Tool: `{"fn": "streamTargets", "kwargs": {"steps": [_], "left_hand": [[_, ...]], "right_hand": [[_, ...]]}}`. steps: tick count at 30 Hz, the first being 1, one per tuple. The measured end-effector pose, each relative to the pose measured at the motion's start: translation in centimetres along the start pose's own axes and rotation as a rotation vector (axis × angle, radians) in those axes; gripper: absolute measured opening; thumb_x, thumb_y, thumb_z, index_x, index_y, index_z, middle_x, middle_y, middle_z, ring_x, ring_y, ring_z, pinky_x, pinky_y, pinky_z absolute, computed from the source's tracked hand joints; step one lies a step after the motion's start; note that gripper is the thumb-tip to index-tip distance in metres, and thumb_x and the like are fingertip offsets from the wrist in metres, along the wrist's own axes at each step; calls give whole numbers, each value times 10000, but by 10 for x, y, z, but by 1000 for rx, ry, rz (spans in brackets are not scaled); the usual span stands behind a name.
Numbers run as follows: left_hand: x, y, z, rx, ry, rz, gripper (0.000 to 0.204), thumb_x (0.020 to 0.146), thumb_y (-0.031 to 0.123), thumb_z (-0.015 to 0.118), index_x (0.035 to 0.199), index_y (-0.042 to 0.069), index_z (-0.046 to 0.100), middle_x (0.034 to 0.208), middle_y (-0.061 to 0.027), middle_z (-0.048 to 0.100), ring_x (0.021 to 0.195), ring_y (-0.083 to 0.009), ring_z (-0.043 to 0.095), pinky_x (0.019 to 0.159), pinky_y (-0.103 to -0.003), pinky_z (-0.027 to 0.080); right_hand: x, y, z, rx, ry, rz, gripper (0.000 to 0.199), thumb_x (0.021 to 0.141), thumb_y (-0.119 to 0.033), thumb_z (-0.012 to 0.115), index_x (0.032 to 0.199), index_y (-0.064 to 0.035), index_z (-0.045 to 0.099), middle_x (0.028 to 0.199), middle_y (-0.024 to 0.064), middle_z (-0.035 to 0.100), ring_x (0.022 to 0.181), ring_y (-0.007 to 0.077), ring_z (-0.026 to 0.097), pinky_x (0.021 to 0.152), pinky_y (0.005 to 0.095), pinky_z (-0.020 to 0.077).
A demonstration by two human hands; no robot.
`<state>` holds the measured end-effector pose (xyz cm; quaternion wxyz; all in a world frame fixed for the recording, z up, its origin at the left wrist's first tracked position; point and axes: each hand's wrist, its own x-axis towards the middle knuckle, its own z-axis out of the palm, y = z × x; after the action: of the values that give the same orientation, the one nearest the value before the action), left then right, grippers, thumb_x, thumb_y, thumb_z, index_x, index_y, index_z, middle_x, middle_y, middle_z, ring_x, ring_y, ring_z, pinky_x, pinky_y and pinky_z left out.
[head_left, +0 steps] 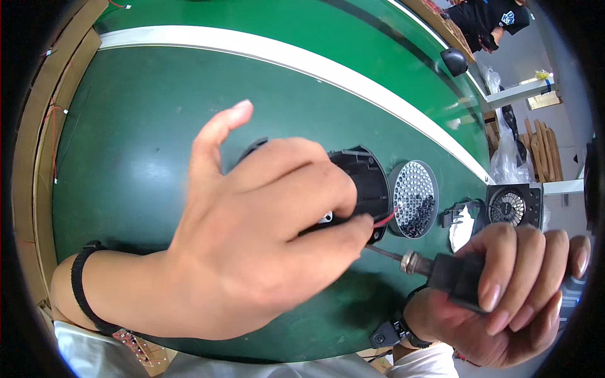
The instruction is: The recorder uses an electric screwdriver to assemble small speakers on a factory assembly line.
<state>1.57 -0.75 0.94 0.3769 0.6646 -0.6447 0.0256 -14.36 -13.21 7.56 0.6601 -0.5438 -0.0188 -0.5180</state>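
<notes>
My left hand (252, 236) reaches across the middle, its thumb stretched out and its other fingers bent over a black plastic housing (368, 173). Much of the housing is hidden under that hand. A red wire (384, 220) comes out at the housing's right side, by my fingertips. At the lower right, my right hand (526, 286) is wrapped around the black body of an electric screwdriver (450, 277). Its thin metal bit points left, toward the housing's lower edge beside my left fingers. Whether the tip touches anything is hidden.
A round grey dish (430, 172) with small black screws stands right of the housing. Farther right lie a black fan unit (507, 205) and a white scrap (462, 230). A white rail (283, 60) crosses behind the green table, before a green belt. Cardboard edges the left; another person is at upper right.
</notes>
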Motion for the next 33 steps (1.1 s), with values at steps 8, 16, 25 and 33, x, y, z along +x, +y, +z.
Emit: {"fn": "streamTargets", "kwargs": {"steps": [8, 16, 25, 33], "left_hand": [[2, -4, -2, -181, -4, 27, 182, 666, 165, 865, 826, 168, 778, 847, 64, 632, 863, -187, 605, 1062, -502, 267], [13, 6, -26, -117, -135, -69, 476, 654, 198, 882, 1100, 102, 746, 1190, -119, 625, 1065, -292, 588, 1046, -523, 330], [-5, -10, 10, -189, -157, -65, 714, 584, 3, 801, 1268, -2, 594, 1369, -241, 523, 1096, -426, 589, 924, -491, 503], [4, -9, 3, -222, -209, -66, 603, 646, 33, 764, 1222, -64, 611, 1374, -252, 552, 1007, -415, 611, 898, -463, 517]], "right_hand": [[-1, -7, -3, -112, -16, -53, 276, 882, -72, 594, 1113, -63, 442, 689, -53, 453, 526, 32, 441, 611, 183, 410], [-11, -10, -4, -133, 122, -128, 271, 875, -72, 604, 1095, -62, 447, 691, -51, 461, 522, 30, 447, 622, 182, 418], [9, -7, -12, -128, -121, -43, 202, 869, -74, 613, 980, -74, 445, 688, -39, 471, 510, 39, 459, 660, 208, 434], [-9, 23, -9, -196, -75, 52, 340, 918, -83, 594, 1193, -49, 397, 711, 14, 470, 580, 140, 510, 606, 325, 443]]}}
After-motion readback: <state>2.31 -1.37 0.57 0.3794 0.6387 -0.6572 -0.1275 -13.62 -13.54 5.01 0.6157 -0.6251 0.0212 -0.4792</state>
